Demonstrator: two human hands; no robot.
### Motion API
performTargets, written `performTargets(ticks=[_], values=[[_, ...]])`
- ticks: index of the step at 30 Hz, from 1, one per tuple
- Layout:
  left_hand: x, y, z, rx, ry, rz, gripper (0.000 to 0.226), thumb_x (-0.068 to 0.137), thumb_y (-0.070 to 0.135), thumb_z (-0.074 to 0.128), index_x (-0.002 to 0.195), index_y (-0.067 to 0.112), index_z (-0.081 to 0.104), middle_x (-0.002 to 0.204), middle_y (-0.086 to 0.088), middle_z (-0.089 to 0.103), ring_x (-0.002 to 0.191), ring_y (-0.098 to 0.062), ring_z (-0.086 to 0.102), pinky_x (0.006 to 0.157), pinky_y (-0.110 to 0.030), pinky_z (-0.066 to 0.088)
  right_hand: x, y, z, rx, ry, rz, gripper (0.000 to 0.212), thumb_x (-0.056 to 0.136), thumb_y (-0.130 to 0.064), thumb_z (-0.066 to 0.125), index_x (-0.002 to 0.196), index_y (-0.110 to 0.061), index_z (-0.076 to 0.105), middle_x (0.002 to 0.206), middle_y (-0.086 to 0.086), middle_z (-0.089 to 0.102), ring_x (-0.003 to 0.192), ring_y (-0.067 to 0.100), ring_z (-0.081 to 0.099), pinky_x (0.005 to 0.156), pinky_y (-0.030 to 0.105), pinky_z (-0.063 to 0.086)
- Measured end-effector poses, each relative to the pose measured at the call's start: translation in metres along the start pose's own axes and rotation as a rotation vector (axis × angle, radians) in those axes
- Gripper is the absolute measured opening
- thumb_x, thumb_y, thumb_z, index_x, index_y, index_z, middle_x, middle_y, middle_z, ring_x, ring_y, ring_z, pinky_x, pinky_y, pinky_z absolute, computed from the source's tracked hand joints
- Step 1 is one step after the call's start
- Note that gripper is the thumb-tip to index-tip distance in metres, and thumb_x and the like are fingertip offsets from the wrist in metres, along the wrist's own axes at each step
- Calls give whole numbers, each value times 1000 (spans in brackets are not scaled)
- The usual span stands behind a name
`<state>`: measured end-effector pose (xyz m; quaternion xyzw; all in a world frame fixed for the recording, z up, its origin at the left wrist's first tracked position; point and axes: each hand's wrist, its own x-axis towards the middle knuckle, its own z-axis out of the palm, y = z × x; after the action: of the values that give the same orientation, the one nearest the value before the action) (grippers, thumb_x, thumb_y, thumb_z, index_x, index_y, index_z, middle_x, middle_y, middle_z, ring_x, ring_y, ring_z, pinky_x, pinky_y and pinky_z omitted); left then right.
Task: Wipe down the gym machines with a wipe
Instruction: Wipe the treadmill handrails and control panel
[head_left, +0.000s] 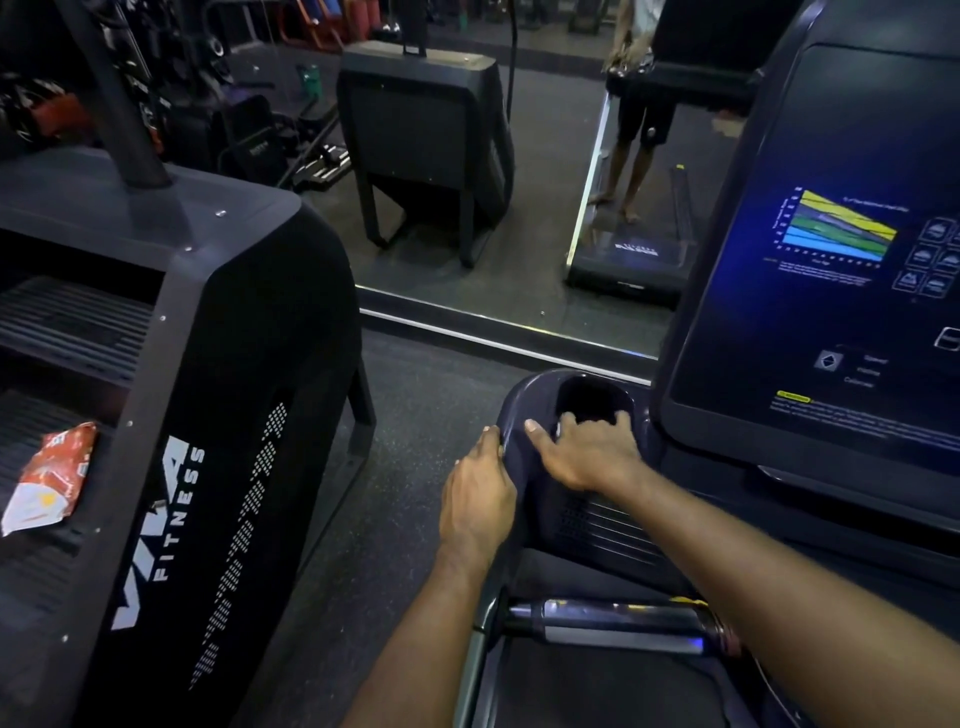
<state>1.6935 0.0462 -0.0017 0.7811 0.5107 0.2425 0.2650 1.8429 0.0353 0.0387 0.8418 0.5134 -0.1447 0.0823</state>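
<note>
While I stand at the treadmill, both hands are on the cup holder (524, 400) at the left end of its console (737, 441).

Left hand (475, 499): fingers curled round the cup holder's outer left edge, thumb side up, gripping the moulded rim.

Right hand (587, 452): thumb spread flat on the holder's top surface, the other fingers bent over the rim and down into the dark well. Fingertips hidden inside. A pale scrap (557, 427) shows between thumb and forefinger at the rim; I cannot tell whether it is the wipe, nor whether these fingers hold anything.

Console screen (831, 291): lit, with a banded chart in yellow, green and blue and small icons beside it; text too small to read.

Chrome handlebar (613, 618): runs crosswise below my right forearm, near my body.

Stair climber (249, 364): black, just to my left across a strip of speckled rubber floor (415, 441), white "FITNESS" lettering on its side panel. A red and white packet (49, 475) lies on one of its ribbed steps, well apart from my hands.

Mirror (467, 208): ahead, along the floor edge, reflecting the machines and a person's bare legs (631, 156) on a treadmill deck.
</note>
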Motion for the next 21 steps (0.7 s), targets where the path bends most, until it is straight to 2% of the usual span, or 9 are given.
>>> performTargets(ticks=[3,6,9,12,14,16,18,19,21], values=[[-1,2,-2,9,-5,-16,35,106,11,36,138,14,50,112,-16,70,100,-35,66,83,-45,48,-2,18,-8,-216,-97,-5,96,95,-72,-5,148,-9,46,141,13,59,143,30,41,123,50,-5],[-1,2,-3,-2,-7,-31,35,107,12,35,138,14,49,113,-15,69,100,-33,66,84,-43,48,2,26,-12,-373,-181,-31,104,93,-73,-9,151,-5,43,155,17,43,153,30,22,123,49,-10],[-1,2,-4,-11,-11,-34,34,107,13,35,137,14,50,112,-14,70,99,-31,66,82,-39,47,6,25,-18,-327,-270,-15,101,92,-76,-6,155,-7,33,166,20,18,156,30,0,121,48,-15],[-1,3,-5,-7,-10,-31,34,107,13,35,137,13,50,112,-15,70,99,-32,66,80,-39,46,12,29,-18,-281,-261,5,97,92,-78,-1,160,-11,17,168,17,6,156,30,-7,120,45,-17],[-1,4,-5,3,-14,-30,34,107,13,35,137,14,50,111,-14,70,99,-32,66,80,-39,47,16,30,-11,-298,-261,2,89,91,-78,-5,161,-27,15,165,21,18,156,31,1,120,48,-18],[-2,3,-4,1,-10,-34,34,107,13,35,137,14,50,110,-14,70,98,-31,67,80,-40,48,17,25,-6,-330,-218,-5,85,91,-72,-13,155,-41,33,149,20,50,150,33,27,120,52,-14],[-2,2,-5,-9,-7,-32,35,107,14,35,138,14,50,110,-14,70,98,-32,67,81,-42,49,12,15,-9,-300,-109,-24,102,90,-73,-14,134,-26,66,123,12,69,131,28,53,122,48,8],[-2,2,-4,-16,-8,-29,35,107,14,35,138,13,49,110,-15,70,99,-32,67,81,-43,50,10,10,-11,-253,-61,-15,103,92,-74,-9,126,-18,71,121,11,70,125,29,57,116,45,22],[-1,3,-5,-27,-7,-20,34,107,13,35,137,12,50,111,-16,70,99,-33,66,83,-44,51,12,0,-10,-92,-28,-3,95,96,-74,3,127,-12,69,129,13,66,123,33,58,105,43,36]])
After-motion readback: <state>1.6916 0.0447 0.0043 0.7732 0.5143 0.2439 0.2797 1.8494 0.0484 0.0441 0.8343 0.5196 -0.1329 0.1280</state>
